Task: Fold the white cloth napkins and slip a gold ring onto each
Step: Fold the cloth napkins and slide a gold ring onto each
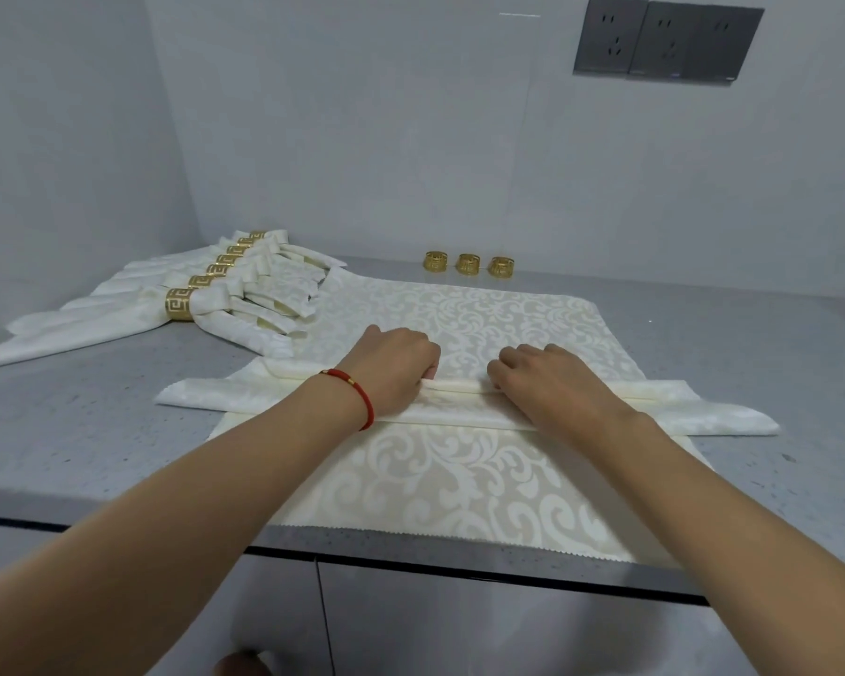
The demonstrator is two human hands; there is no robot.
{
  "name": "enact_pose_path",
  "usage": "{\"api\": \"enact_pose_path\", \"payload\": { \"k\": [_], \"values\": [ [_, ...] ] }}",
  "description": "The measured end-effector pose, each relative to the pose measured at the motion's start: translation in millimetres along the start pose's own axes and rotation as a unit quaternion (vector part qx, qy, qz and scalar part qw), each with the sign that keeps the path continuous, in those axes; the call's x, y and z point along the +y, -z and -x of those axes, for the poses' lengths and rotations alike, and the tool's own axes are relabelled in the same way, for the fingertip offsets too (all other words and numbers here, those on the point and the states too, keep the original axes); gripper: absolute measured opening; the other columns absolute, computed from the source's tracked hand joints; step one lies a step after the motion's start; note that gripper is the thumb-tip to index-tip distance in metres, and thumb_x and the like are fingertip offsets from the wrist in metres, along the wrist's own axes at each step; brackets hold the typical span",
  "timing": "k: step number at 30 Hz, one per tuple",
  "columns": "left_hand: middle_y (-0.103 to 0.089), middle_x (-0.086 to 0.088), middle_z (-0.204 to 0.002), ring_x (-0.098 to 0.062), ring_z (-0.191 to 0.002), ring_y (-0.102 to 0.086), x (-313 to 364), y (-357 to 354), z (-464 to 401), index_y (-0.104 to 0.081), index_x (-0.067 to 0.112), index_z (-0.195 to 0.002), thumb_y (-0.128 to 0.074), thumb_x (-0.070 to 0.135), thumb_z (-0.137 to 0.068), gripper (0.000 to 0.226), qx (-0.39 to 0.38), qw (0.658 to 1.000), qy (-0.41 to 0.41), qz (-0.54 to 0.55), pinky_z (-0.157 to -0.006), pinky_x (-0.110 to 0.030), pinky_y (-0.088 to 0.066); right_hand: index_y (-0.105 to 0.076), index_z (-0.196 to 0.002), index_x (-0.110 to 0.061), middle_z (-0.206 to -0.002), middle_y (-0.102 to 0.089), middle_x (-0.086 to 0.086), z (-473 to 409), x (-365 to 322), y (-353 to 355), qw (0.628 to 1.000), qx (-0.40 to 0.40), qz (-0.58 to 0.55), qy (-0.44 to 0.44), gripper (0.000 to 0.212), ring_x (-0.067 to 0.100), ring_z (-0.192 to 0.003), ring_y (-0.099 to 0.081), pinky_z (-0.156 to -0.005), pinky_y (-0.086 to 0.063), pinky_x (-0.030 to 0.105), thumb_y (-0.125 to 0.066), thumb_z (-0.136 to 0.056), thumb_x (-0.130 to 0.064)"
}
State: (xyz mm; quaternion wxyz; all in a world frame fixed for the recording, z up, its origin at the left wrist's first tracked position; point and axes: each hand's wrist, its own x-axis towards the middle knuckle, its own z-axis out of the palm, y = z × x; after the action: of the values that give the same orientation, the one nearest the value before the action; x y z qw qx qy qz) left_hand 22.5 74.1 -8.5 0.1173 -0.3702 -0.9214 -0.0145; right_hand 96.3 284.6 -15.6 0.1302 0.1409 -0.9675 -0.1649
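My left hand (396,368) and right hand (542,378) both pinch the rolled fold of the white napkin (459,402), which lies across a flat patterned cloth (459,480) on the grey surface (69,422). Finished ringed napkins (181,304) lie far left; three gold rings (468,263) stand far behind.

1. Light even, soft, cool-white; source not in view. Scene bright overall, nothing blown out.
2. Shadows faint: thin soft ones under the forearms on the patterned cloth (459,480) and along the fold.
3. Mild sheen on the three loose gold rings (468,263) and on the grey countertop (94,422); no hard glare.
4. Wide-angle distortion: counter edge bows, wall socket panel (667,41) leans, forearms swell toward the lower corners.
5. Centre fairly sharp; cloth pattern readable. Slight softness and compression smear on the near forearms and the lower edge.
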Motion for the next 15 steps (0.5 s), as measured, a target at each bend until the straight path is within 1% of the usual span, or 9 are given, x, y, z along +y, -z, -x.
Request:
{"api": "enact_pose_path", "payload": {
  "k": [2, 3, 5, 6, 8, 9, 11, 13, 15],
  "values": [
    [-0.055, 0.008, -0.097, -0.017, -0.091, -0.054, 2.2, -1.8, 3.0, -0.052, 0.025, -0.090, -0.052, 0.003, -0.089, 0.022, -0.002, 0.999, -0.020, -0.034, -0.075, -0.031, -0.033, -0.052, -0.104, -0.017, -0.097, -0.049, -0.001, 0.3, -1.9, 6.7, 1.000, -0.020, 0.005, -0.001, 0.013, 0.020, -0.082, -0.047, -0.070, -0.033, 0.031, -0.048, -0.098, -0.006],
    [-0.057, 0.007, -0.097, -0.018, -0.090, -0.056, 3.4, -3.2, 3.6, -0.056, 0.023, -0.090, -0.052, 0.004, -0.090, 0.020, 0.005, 0.999, -0.020, -0.031, -0.074, -0.032, -0.038, -0.053, -0.101, -0.017, -0.096, -0.050, -0.002, -0.5, -0.4, 8.0, 1.000, -0.023, -0.010, -0.014, 0.012, 0.020, -0.082, -0.049, -0.068, -0.034, 0.031, -0.049, -0.098, -0.007],
    [-0.064, 0.003, -0.093, -0.021, -0.088, -0.062, 3.8, -6.2, 4.1, -0.063, 0.021, -0.087, -0.052, 0.004, -0.090, 0.020, 0.029, 0.999, 0.011, 0.019, -0.073, -0.034, -0.049, -0.055, -0.097, -0.021, -0.097, -0.055, -0.003, -0.9, 4.1, 5.6, 0.994, -0.016, -0.089, -0.056, 0.013, 0.022, -0.085, -0.055, -0.066, -0.036, 0.031, -0.051, -0.096, -0.008],
    [-0.065, 0.003, -0.092, -0.022, -0.087, -0.063, 3.3, -6.8, 3.1, -0.065, 0.021, -0.088, -0.053, 0.005, -0.090, 0.020, 0.041, 0.996, 0.038, 0.063, -0.073, -0.034, -0.051, -0.060, -0.102, -0.023, -0.103, -0.058, -0.004, -0.1, 6.2, 3.2, 0.988, -0.001, -0.137, -0.078, 0.015, 0.022, -0.090, -0.058, -0.067, -0.037, 0.030, -0.053, -0.097, -0.010],
    [-0.066, 0.003, -0.095, -0.021, -0.092, -0.063, 2.5, -9.7, 2.6, -0.070, 0.021, -0.098, -0.055, 0.009, -0.093, 0.020, 0.049, 0.987, 0.083, 0.126, -0.076, -0.030, -0.049, -0.066, -0.122, -0.023, -0.122, -0.057, -0.006, 2.0, 7.1, -5.2, 0.972, 0.039, -0.210, -0.103, 0.024, 0.019, -0.100, -0.061, -0.074, -0.041, 0.030, -0.059, -0.100, -0.015],
    [-0.065, 0.002, -0.101, -0.021, -0.097, -0.062, 2.4, -10.5, 1.3, -0.072, 0.020, -0.105, -0.054, 0.010, -0.094, 0.022, 0.044, 0.986, 0.089, 0.134, -0.078, -0.028, -0.047, -0.068, -0.123, -0.023, -0.125, -0.057, -0.007, 3.2, 7.1, -7.2, 0.967, 0.047, -0.225, -0.107, 0.025, 0.017, -0.102, -0.060, -0.077, -0.042, 0.029, -0.061, -0.100, -0.016],
    [-0.062, -0.001, -0.111, -0.022, -0.103, -0.061, 3.2, -11.3, 1.6, -0.073, 0.016, -0.112, -0.053, 0.009, -0.096, 0.027, 0.023, 0.987, 0.085, 0.131, -0.082, -0.029, -0.048, -0.073, -0.115, -0.022, -0.118, -0.062, -0.006, 4.2, 5.5, -7.1, 0.974, 0.038, -0.204, -0.096, 0.021, 0.016, -0.105, -0.057, -0.080, -0.047, 0.032, -0.058, -0.101, -0.016],
    [-0.058, -0.001, -0.113, -0.020, -0.105, -0.057, 3.8, -9.5, 4.2, -0.074, 0.016, -0.110, -0.054, 0.011, -0.097, 0.024, 0.024, 0.990, 0.067, 0.122, -0.082, -0.031, -0.049, -0.070, -0.113, -0.020, -0.110, -0.066, -0.003, 6.6, 4.2, -3.5, 0.985, 0.033, -0.152, -0.077, 0.020, 0.020, -0.102, -0.057, -0.083, -0.048, 0.035, -0.053, -0.102, -0.017],
    [-0.056, 0.002, -0.111, -0.018, -0.104, -0.052, 3.8, -7.4, 9.0, -0.071, 0.018, -0.105, -0.056, 0.014, -0.097, 0.017, 0.036, 0.993, 0.049, 0.101, -0.080, -0.030, -0.045, -0.063, -0.113, -0.020, -0.107, -0.064, -0.003, 9.7, 3.0, 2.1, 0.992, 0.034, -0.104, -0.062, 0.018, 0.021, -0.097, -0.057, -0.080, -0.046, 0.035, -0.052, -0.101, -0.015]
  ]
}}
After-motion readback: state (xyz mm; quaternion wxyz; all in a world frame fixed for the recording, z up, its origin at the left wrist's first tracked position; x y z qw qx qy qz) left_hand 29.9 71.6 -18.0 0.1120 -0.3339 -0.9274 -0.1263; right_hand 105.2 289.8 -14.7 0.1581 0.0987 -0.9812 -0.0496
